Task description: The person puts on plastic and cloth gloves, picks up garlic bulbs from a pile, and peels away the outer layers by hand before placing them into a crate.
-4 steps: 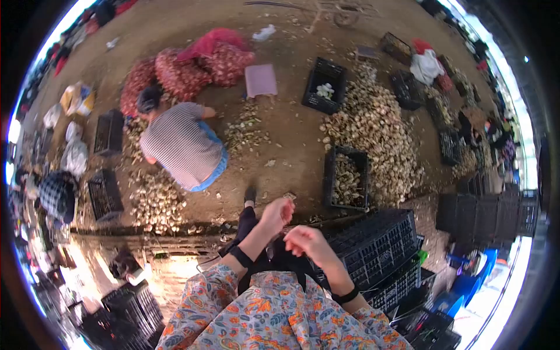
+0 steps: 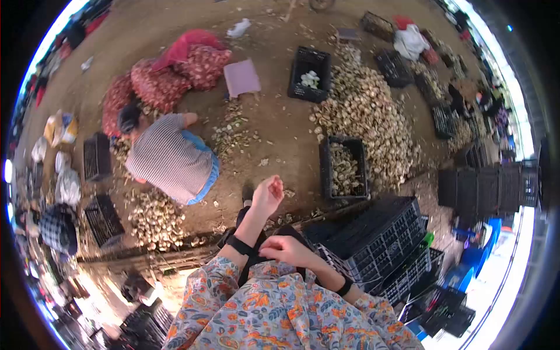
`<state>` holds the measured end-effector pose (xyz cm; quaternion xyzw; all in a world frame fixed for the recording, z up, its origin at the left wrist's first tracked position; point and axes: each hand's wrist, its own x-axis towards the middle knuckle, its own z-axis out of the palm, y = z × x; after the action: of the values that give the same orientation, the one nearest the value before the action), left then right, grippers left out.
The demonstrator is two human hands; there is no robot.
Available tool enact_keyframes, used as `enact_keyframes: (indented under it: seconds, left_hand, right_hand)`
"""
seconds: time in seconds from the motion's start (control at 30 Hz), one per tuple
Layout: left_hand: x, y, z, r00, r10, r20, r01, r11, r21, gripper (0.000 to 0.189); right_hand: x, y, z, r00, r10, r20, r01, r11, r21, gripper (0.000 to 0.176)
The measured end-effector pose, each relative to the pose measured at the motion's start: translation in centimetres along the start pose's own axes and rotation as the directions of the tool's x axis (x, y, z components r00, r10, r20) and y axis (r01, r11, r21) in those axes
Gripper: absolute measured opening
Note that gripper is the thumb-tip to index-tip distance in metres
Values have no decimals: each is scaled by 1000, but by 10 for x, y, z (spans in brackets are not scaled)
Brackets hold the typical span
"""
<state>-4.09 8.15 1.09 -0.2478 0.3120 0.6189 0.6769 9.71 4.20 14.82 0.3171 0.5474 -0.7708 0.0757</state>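
From my distant post, I watch through one camera on the person's head, which faces forward and steeply down. It sees the flowered shirt (image 2: 286, 315) very near below, and the ground (image 2: 274, 111) farther away.

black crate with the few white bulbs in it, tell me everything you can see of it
The black crate looks like rigid plastic, rectangular and open-topped, with slatted walls. It seems to stand upright on the bare ground, slightly turned. A small cluster of white bulbs lies inside. The large bulb pile begins at its right; contact is unclear. No hand touches it.
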Motion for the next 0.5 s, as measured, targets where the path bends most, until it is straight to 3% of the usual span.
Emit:
enact_keyframes:
  seconds: [0.1,0.13,0.17,0.2,0.23,0.27,0.33,0.37,0.4,0.43,0.47,0.5]
  left_hand:
    - [44,64,9,996,15,89,-23,996,90,10]
    - [48,79,7,995,-16,100,4,994,113,10]
    - [46,92,3,1000,-12,14,10,993,119,10]
    - [53,105,-16,998,-22,60,12,987,159,10]
    - [56,119,-17,999,-32,-41,39,982,183,11]
    - [56,128,-20,988,-41,-146,71,976,205,11]
    - [71,141,-36,967,-22,-252,81,970,229,14]
    - [74,142,-38,969,-36,-243,119,935,333,18]
    - [65,133,-26,996,-80,-37,88,933,348,20]
    - [56,124,-11,978,-122,171,57,937,345,22]
    - [68,109,-21,838,-116,533,51,990,135,28]
    - [75,98,-1,831,-155,534,82,984,157,28]
  right_hand:
    - [89,1,1,998,-56,6,56,972,-229,25]
    - [106,-3,4,995,-88,-41,84,991,-101,26]
    - [113,-28,-1,989,-143,-25,136,975,-178,25]
    - [128,-36,-3,992,-127,-25,116,958,-261,26]
    - [142,-45,-11,993,-116,-29,98,930,-354,27]
    - [151,-59,-22,990,-125,-63,101,951,-294,25]
    - [171,-71,-48,976,-162,-147,118,955,-273,25]
    - [177,-74,-64,959,-203,-199,144,950,-276,24]
    - [182,-75,-80,917,-281,-284,221,949,-227,24]
    - [198,-66,-99,802,-483,-351,427,875,-230,23]
    - [195,-89,-129,910,-276,-309,287,958,-8,21]
    - [181,-122,-155,918,-147,-369,263,920,290,20]
